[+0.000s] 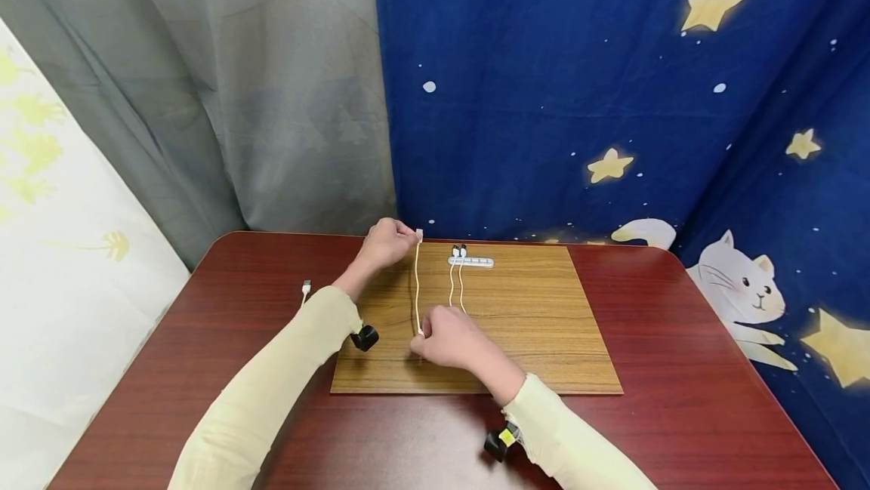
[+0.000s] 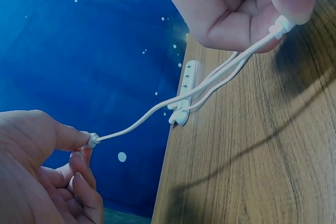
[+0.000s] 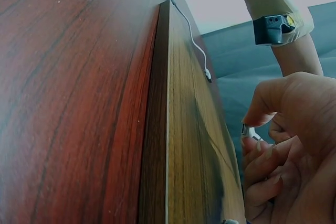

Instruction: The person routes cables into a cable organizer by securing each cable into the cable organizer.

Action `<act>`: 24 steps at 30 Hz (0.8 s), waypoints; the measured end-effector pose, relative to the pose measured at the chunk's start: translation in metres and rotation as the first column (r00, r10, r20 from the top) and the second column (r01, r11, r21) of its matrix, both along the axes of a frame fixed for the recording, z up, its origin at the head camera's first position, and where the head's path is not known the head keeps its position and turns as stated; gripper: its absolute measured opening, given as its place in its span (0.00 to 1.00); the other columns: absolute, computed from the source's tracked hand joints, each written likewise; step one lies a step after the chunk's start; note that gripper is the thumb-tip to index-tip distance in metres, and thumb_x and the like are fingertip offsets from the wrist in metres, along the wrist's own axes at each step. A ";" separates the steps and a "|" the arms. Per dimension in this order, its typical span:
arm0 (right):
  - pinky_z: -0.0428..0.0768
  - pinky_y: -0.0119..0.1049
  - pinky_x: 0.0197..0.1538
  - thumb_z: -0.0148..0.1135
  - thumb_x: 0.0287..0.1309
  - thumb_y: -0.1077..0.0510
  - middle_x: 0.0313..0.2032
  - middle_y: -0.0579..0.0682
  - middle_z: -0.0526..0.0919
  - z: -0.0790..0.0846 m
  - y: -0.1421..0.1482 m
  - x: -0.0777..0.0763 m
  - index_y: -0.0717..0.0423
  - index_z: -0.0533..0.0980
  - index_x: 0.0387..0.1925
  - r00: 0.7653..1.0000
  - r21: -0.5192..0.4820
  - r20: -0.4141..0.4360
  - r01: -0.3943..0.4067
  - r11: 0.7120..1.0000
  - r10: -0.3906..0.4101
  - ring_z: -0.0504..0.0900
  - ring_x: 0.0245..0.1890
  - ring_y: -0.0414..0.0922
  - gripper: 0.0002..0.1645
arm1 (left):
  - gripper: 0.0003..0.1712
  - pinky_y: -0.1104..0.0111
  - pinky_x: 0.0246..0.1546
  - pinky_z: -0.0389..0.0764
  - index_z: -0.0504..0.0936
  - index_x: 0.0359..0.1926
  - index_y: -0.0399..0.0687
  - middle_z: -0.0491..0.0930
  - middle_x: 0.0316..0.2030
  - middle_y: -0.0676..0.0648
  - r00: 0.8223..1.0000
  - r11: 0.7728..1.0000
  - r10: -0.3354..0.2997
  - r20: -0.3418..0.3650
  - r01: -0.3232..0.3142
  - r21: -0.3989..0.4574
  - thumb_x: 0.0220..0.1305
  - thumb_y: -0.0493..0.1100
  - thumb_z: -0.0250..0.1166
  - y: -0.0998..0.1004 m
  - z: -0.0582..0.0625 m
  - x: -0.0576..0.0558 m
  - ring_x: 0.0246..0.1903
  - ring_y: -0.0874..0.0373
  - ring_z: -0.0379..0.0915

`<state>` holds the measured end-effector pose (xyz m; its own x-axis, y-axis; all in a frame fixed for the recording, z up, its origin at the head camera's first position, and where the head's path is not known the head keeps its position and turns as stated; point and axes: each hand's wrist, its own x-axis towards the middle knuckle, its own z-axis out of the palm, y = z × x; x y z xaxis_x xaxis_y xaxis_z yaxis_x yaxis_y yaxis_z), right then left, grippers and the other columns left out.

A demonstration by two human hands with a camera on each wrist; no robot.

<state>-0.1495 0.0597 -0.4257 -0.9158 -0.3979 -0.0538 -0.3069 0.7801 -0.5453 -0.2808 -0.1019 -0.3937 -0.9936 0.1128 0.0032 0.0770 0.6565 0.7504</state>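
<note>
Near the back edge of the wooden board [image 1: 537, 324], my left hand [image 1: 389, 241] pinches one end of a white charging cable [image 1: 417, 278] between thumb and fingers. My right hand [image 1: 448, 337] pinches the cable's other end closer to the front. Stretched between both hands, the cable hangs over the board and casts a shadow on it. In the right wrist view, a small metal-tipped plug [image 3: 252, 132] pokes out of the right fingers. A white cable clip strip [image 1: 481, 263] sits at the board's back edge, with two more white cables [image 1: 461, 282] held in its left slots.
Another white cable [image 1: 305, 292] lies on the red-brown table [image 1: 258, 339] left of the board, partly behind the left sleeve. Grey and blue star-patterned curtains [image 1: 516, 112] hang right behind the table. Each wrist carries a small black camera [image 1: 365, 337].
</note>
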 end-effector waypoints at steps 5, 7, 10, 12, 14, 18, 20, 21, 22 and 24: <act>0.68 0.37 0.23 0.67 0.51 0.52 0.16 0.41 0.71 -0.001 0.003 0.000 0.47 0.71 0.19 1.000 -0.001 -0.006 0.001 1.000 -0.001 0.70 0.18 0.40 0.14 | 0.15 0.60 0.36 0.71 0.86 0.33 0.50 0.81 0.30 0.52 1.000 0.999 0.014 0.004 -0.013 -0.032 0.68 0.55 0.66 0.005 0.000 0.001 0.35 0.53 0.73; 0.68 0.37 0.23 0.67 0.51 0.52 0.16 0.41 0.71 -0.001 0.004 0.000 0.48 0.71 0.19 1.000 -0.003 -0.005 0.001 1.000 -0.001 0.69 0.17 0.40 0.14 | 0.16 0.60 0.35 0.70 0.86 0.32 0.50 0.79 0.28 0.52 1.000 0.999 0.012 0.004 -0.012 -0.038 0.68 0.55 0.66 0.006 -0.001 0.001 0.34 0.53 0.73; 0.67 0.37 0.23 0.67 0.52 0.52 0.16 0.41 0.71 -0.001 0.005 0.001 0.49 0.71 0.19 1.000 -0.003 -0.003 0.001 1.000 -0.001 0.69 0.17 0.40 0.15 | 0.18 0.61 0.33 0.69 0.85 0.30 0.47 0.75 0.24 0.53 1.000 0.999 0.004 0.002 -0.004 -0.040 0.68 0.55 0.65 0.007 -0.003 0.002 0.31 0.53 0.71; 0.68 0.37 0.23 0.67 0.52 0.52 0.16 0.42 0.71 -0.001 0.006 0.002 0.49 0.71 0.19 1.000 -0.002 0.000 0.000 1.000 0.000 0.69 0.17 0.40 0.14 | 0.19 0.62 0.31 0.68 0.84 0.29 0.45 0.73 0.21 0.53 1.000 1.000 -0.003 0.004 0.003 -0.027 0.69 0.55 0.65 0.007 -0.004 0.002 0.30 0.54 0.71; 0.68 0.37 0.23 0.67 0.51 0.51 0.16 0.42 0.71 -0.001 0.007 0.002 0.49 0.71 0.20 1.000 0.001 -0.002 0.000 1.000 0.000 0.69 0.17 0.40 0.14 | 0.18 0.63 0.30 0.68 0.84 0.30 0.44 0.72 0.20 0.53 1.000 1.000 -0.006 0.008 0.006 -0.010 0.70 0.53 0.65 0.008 -0.006 0.002 0.29 0.54 0.70; 0.68 0.37 0.23 0.67 0.52 0.50 0.17 0.41 0.71 -0.002 0.009 0.002 0.48 0.71 0.20 1.000 0.001 0.007 0.004 1.000 -0.004 0.70 0.18 0.40 0.15 | 0.16 0.64 0.29 0.69 0.85 0.32 0.44 0.74 0.21 0.52 1.000 1.000 -0.008 0.023 0.008 0.015 0.70 0.51 0.65 0.009 -0.007 0.002 0.29 0.54 0.71; 0.68 0.37 0.23 0.68 0.52 0.50 0.17 0.42 0.72 -0.002 0.010 0.002 0.48 0.71 0.20 1.000 0.003 0.015 0.006 1.000 -0.006 0.70 0.18 0.40 0.15 | 0.16 0.64 0.29 0.69 0.85 0.32 0.45 0.75 0.21 0.52 1.000 1.000 -0.007 0.022 0.006 0.016 0.70 0.52 0.65 0.010 -0.006 0.002 0.29 0.54 0.72; 0.68 0.37 0.23 0.68 0.53 0.49 0.17 0.42 0.72 -0.002 0.011 0.002 0.48 0.71 0.20 1.000 0.004 0.020 0.008 1.000 -0.008 0.70 0.18 0.40 0.15 | 0.15 0.64 0.29 0.69 0.85 0.33 0.46 0.76 0.22 0.52 1.000 1.000 -0.007 0.020 0.007 0.018 0.70 0.52 0.65 0.011 -0.006 0.002 0.29 0.54 0.72; 0.68 0.37 0.23 0.68 0.53 0.49 0.17 0.42 0.72 -0.001 0.011 0.002 0.48 0.71 0.20 1.000 0.006 0.025 0.010 1.000 -0.010 0.70 0.18 0.40 0.16 | 0.15 0.64 0.30 0.70 0.85 0.33 0.46 0.77 0.22 0.52 1.000 1.000 -0.006 0.018 0.006 0.020 0.70 0.52 0.66 0.011 -0.006 0.002 0.29 0.54 0.72; 0.68 0.37 0.23 0.67 0.53 0.49 0.17 0.42 0.71 -0.001 0.012 0.001 0.48 0.71 0.20 1.000 0.010 0.028 0.013 1.000 -0.013 0.69 0.17 0.40 0.16 | 0.15 0.64 0.30 0.70 0.86 0.34 0.45 0.77 0.23 0.51 1.000 1.000 -0.008 0.015 0.008 0.025 0.70 0.51 0.66 0.013 -0.005 0.002 0.30 0.54 0.72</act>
